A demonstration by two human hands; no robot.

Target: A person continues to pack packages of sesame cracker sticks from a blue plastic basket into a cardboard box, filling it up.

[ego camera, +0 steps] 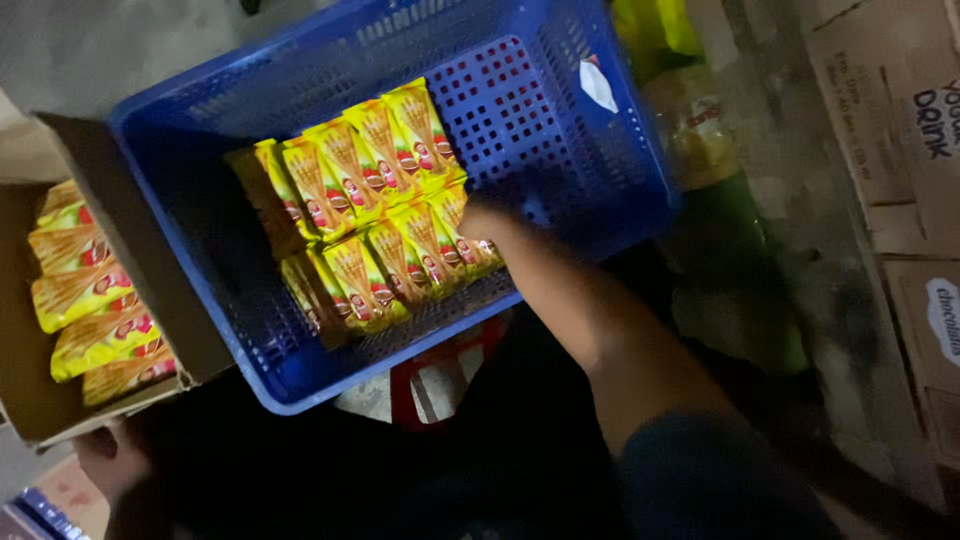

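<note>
A blue plastic crate (560, 130) holds two rows of yellow snack packets (372, 205) standing side by side. My right hand (487, 222) reaches into the crate and rests against the packets at the right end of the near row; whether its fingers grip one is blurred. My left hand (108, 462) is at the lower left, under the corner of an open cardboard box (130, 250) that holds several more of the same yellow packets (88, 300).
Stacked cardboard cartons (900, 180) stand along the right. Green bottles with yellow labels (720, 220) lie right of the crate. A red stool (440, 380) shows below the crate. Grey floor lies at the top left.
</note>
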